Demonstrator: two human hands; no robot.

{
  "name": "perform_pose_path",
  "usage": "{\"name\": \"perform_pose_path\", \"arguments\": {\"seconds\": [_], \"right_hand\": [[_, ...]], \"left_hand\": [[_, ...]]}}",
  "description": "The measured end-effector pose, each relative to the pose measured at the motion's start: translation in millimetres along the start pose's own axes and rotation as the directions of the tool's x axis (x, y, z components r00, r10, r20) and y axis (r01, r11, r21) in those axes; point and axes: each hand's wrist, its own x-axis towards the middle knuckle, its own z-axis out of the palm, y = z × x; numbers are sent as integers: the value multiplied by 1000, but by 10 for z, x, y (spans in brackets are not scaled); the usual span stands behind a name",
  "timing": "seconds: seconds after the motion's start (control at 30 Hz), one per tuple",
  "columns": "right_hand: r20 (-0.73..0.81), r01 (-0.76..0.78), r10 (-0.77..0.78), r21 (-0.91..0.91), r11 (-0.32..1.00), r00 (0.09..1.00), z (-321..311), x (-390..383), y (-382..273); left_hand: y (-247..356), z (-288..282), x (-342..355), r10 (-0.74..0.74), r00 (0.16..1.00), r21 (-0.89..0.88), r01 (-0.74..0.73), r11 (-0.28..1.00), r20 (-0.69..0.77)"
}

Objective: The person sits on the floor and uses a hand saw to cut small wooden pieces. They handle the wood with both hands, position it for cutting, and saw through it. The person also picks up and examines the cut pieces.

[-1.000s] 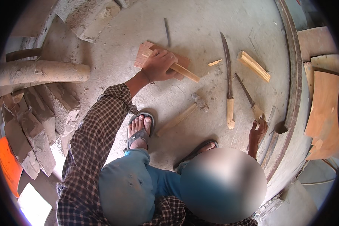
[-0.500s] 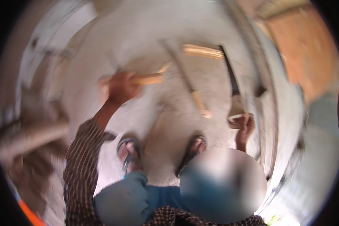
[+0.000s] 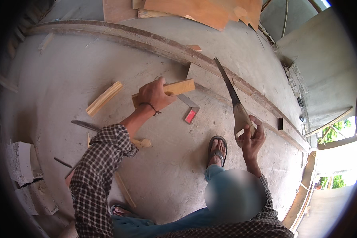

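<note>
A short wooden block [image 3: 181, 87] is gripped in my left hand [image 3: 154, 95], my fingers wrapped over its middle. From behind that block comes the metal blade of a try square with a red handle [image 3: 191, 115]; I cannot tell whether it is held or lies on the floor. My right hand [image 3: 253, 137] is closed on the pale handle of a handsaw [image 3: 229, 87], its dark blade pointing up and away. Another wooden piece [image 3: 104, 98] rests on the floor left of my left hand. Partly hidden under my left forearm is a long-bladed tool with a wooden handle [image 3: 142, 143].
A long beam [image 3: 154, 43] crosses the floor ahead, with a boxy length [image 3: 210, 75] alongside it. Orange-brown sheets [image 3: 190, 12] lie beyond. Broken concrete blocks [image 3: 25, 162] stand at the left, and a thin wood strip [image 3: 125, 189] lies near my left foot.
The view has swung right and sharpened. My left hand, still holding the wooden block, is now farther right in view, nearer the handsaw. My right hand keeps hold of the saw.
</note>
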Motion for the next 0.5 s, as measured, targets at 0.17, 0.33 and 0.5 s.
{"name": "perform_pose_path", "arguments": {"seconds": [0.17, 0.33, 0.5], "right_hand": [[5, 1, -1, 0, 1000, 1000, -529, 2007, 2268], [90, -72, 68, 39, 997, 994, -676, 4207, 4449], [37, 126, -125, -29, 992, 991, -485, 5876, 6308]], "left_hand": [[2131, 2058, 2294, 62, 998, -5, -62, 998, -28], [3610, 4262, 4425, 161, 973, 67, -152, 986, -163], [4288, 5859, 6032, 316, 919, 165, -282, 945, -234]]}}
